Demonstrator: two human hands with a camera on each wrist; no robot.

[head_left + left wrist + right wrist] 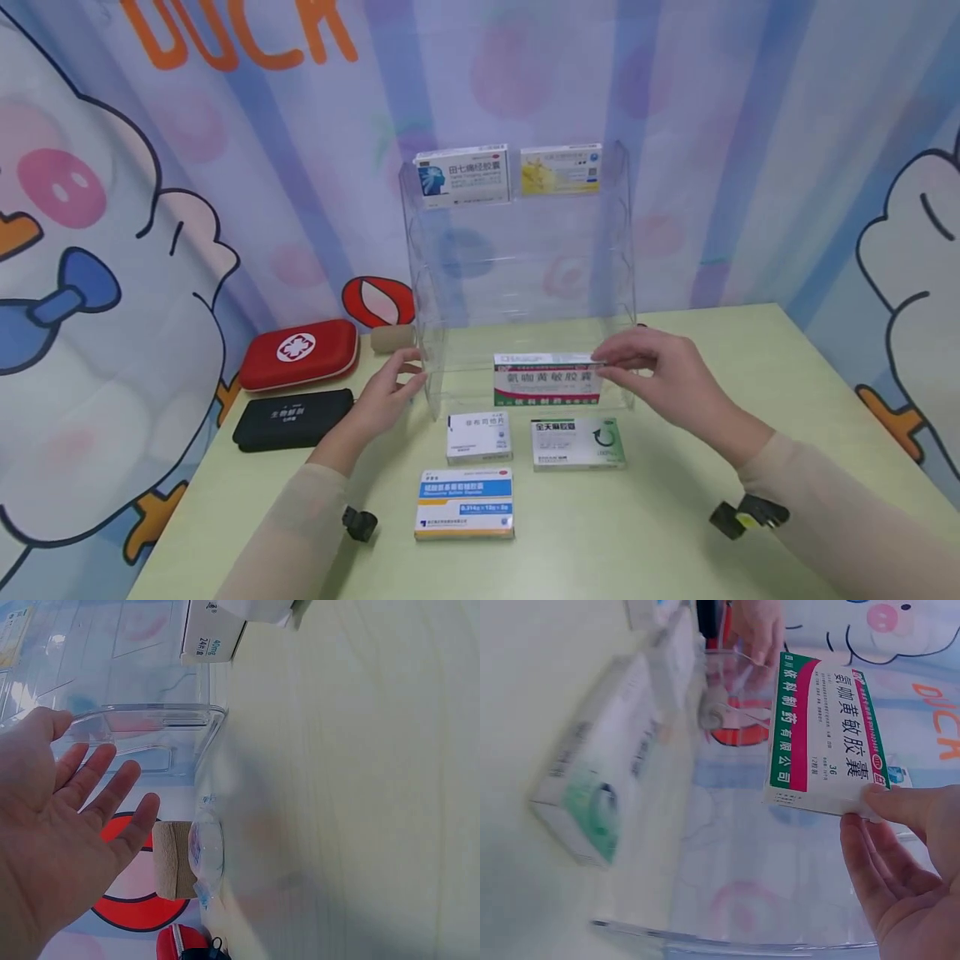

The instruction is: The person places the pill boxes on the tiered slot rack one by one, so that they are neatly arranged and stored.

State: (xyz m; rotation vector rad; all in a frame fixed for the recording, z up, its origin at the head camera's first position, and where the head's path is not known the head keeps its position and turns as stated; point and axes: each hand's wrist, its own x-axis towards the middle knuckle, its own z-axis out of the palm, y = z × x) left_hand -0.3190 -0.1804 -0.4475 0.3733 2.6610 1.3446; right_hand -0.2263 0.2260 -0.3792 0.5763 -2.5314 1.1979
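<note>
My right hand (660,367) pinches the right end of a green, white and red medicine box (546,385), thumb in front and fingers behind. In the right wrist view the medicine box (821,735) is held up in front of a clear acrylic display rack (742,862). At the left side of the display rack (517,292) is my left hand (386,396). The left wrist view shows this left hand (75,802) with its fingers spread and the thumb at the panel's edge. Two medicine boxes, one white-blue (463,177) and one yellow-white (561,170), stand on the rack's top tier.
Before the rack lie a small white box (478,437), a green-white box (577,444) and a blue-white box (465,504). To the left are a red case (300,357), a black zip pouch (291,419) and a tan roll (392,338). A printed curtain hangs behind.
</note>
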